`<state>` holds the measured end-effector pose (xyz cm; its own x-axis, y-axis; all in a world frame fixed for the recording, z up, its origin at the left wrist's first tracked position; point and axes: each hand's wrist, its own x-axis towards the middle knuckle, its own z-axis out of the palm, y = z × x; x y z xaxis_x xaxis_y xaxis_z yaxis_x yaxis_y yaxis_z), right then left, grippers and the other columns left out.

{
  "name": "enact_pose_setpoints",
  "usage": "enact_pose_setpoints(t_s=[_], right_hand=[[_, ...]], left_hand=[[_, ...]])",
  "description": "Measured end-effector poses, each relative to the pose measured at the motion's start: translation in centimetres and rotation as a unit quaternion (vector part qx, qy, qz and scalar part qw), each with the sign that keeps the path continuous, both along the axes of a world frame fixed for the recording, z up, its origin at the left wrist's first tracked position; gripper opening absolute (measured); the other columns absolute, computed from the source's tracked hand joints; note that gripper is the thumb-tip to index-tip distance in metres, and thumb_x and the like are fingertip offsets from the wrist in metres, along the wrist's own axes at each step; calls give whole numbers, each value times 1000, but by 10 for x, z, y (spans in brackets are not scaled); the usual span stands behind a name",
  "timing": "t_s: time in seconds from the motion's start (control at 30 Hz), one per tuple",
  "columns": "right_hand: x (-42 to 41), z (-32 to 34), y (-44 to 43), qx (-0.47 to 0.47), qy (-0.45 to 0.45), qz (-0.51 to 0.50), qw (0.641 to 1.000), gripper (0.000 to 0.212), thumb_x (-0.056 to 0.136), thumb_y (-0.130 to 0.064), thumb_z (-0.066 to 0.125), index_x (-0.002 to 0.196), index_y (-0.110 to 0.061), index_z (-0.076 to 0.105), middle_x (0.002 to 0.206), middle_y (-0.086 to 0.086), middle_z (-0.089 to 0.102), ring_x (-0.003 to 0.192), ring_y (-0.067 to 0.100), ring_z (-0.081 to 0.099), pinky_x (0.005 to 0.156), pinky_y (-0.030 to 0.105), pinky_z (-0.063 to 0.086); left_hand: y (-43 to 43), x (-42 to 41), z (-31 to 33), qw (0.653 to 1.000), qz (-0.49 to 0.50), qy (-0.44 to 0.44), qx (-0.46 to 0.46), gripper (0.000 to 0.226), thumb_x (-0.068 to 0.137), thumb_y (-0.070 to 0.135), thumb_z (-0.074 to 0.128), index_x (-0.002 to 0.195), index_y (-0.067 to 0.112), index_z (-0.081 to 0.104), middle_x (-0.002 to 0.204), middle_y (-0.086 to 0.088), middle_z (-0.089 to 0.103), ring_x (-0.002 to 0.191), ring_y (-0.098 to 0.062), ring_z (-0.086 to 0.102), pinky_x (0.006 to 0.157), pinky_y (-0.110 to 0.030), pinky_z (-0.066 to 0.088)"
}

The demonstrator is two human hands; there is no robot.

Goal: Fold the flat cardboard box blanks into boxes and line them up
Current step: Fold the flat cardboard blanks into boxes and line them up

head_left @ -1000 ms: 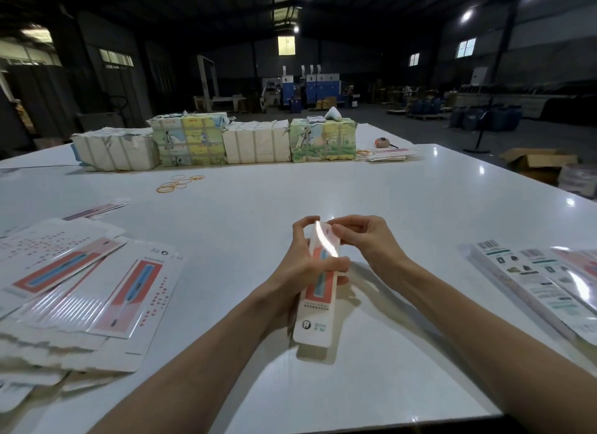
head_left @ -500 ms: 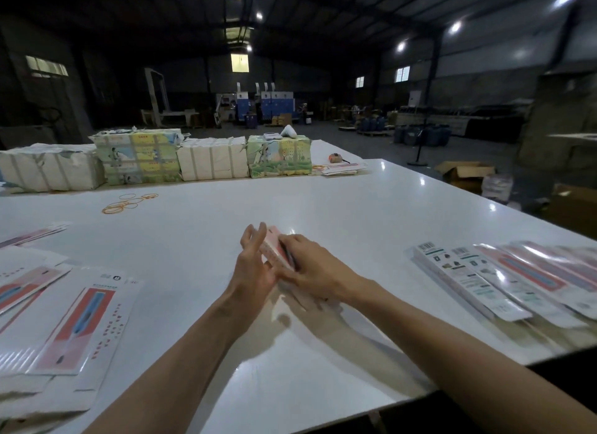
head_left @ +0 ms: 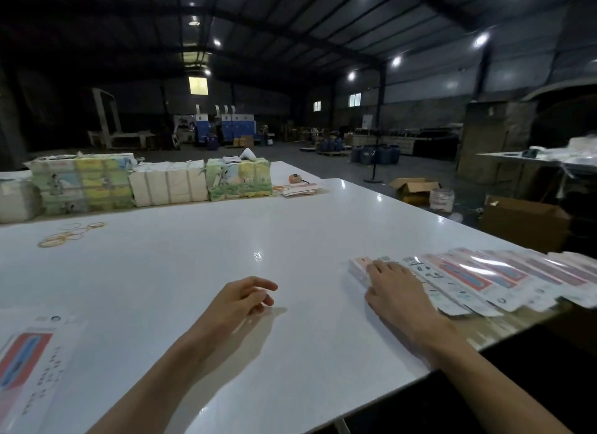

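Dim warehouse all around, bright white table [head_left: 226, 239] up front. Right hand [head_left: 397, 291] lies palm-down, fingers fairly straight, on the end box [head_left: 358, 266] at the left of the row of folded boxes [head_left: 484, 275], which runs along the table's right side, close to its edge. It grips nothing, it just presses. Left hand [head_left: 239, 299] hovers over the middle of the table, fingers loosely curled, empty. Flat blanks [head_left: 29, 362] wait at the near left, well apart from both hands.

My read: the end box is being squared up against its neighbour. Trouble spots? Push too hard sideways and the whole row could shuffle, boxes riding up on each other or the far ones sliding toward the edge. Lean down heavily and the thin card might crush, or a tucked flap pop open. Glossy table, glossy boxes: likely slippery.
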<state>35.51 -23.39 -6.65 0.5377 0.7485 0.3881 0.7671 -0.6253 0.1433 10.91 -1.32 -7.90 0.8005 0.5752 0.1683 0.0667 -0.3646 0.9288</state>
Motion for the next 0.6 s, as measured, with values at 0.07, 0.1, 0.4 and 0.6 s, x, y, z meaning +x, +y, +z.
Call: enact_pose_setpoints(t_s=[0.07,0.1,0.4,0.6], right_hand=[[10,5,-10,-14,-6,-12,1000,48,100,-21,44,148,-17,47,144,1,57,132,22,53,113,35,35],[13,7,-15,-20,-5,-20,1000,47,100,-20,44,146,-17,49,142,1,58,130,22,54,110,35,38],[-10,29,20,19,5,56,998,29,106,-20,48,135,-19,55,139,1,58,124,22,55,103,38,45],[-94,35,122,134,108,211,962,21,106,-30,48,108,-18,65,90,-1,72,75,18,65,68,32,55]], left_hand=[[3,1,-2,1000,-3,7,9,35,108,13,56,105,37,80,97,-3,79,80,-7,67,76,-18,51],[4,2,-4,1000,-4,13,16,34,107,14,56,107,38,80,98,-2,79,81,-7,68,78,-20,52],[-1,-1,1,998,6,29,48,32,105,17,55,106,38,79,96,1,79,85,-11,69,81,-33,53],[-15,-10,10,987,134,-91,-2,27,110,35,49,105,32,76,78,-1,69,66,-14,62,57,-28,49]])
